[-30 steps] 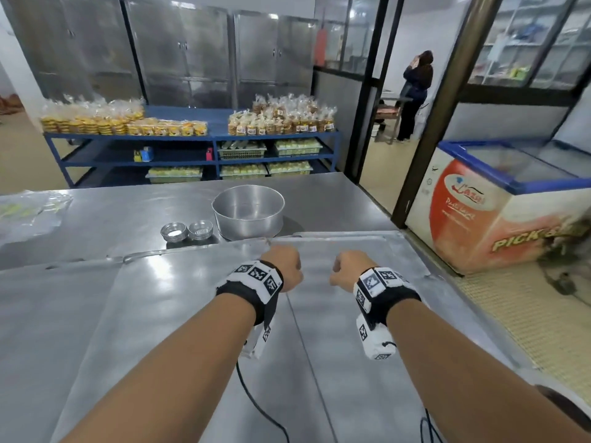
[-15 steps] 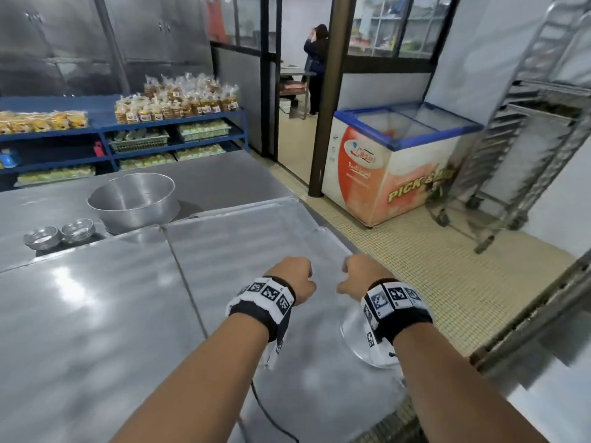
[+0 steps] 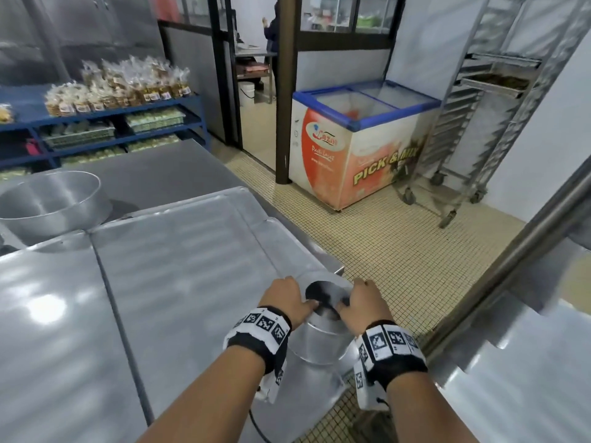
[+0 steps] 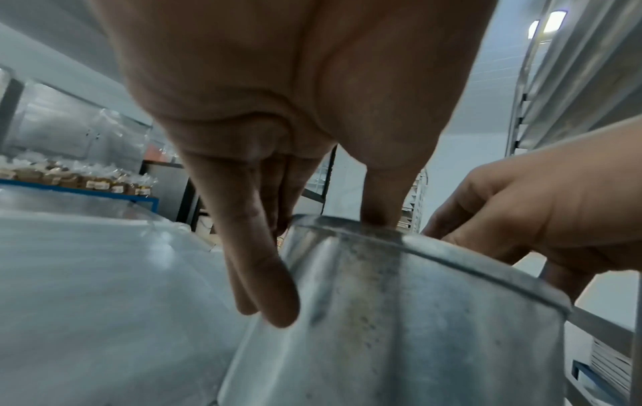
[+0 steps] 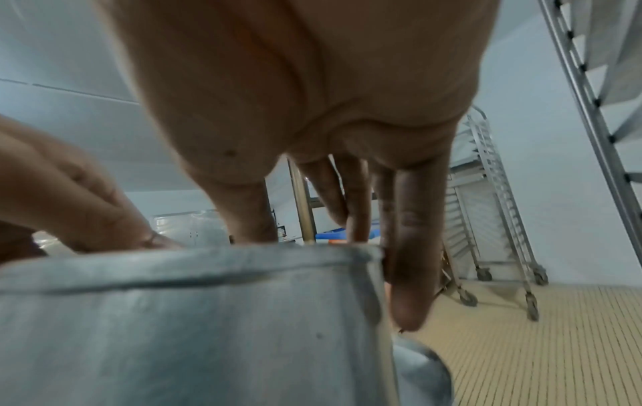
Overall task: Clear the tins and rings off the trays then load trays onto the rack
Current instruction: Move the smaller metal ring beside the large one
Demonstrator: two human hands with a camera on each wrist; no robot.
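Fingers of the left hand (image 3: 285, 301) and right hand (image 3: 360, 304) are hooked over the rim of a tall round cake tin (image 3: 323, 338), thumbs inside, apparently so it can be lifted clear. It is gripped at the near corner of a baking tray (image 3: 179, 266) on the bench (image 3: 153, 174); the wheeled rack (image 3: 473, 123) stands well apart.

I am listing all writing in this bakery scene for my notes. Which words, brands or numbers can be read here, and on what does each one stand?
"PICK & MIX": front of the chest freezer, in yellow letters.
"Lazo", roughly: red logo on the freezer's side; the last letters are unclear.
Script line and small print under that logo: too blurred to read.
Labels on the bagged goods: too small.
Wristband markers: patterns, no words.
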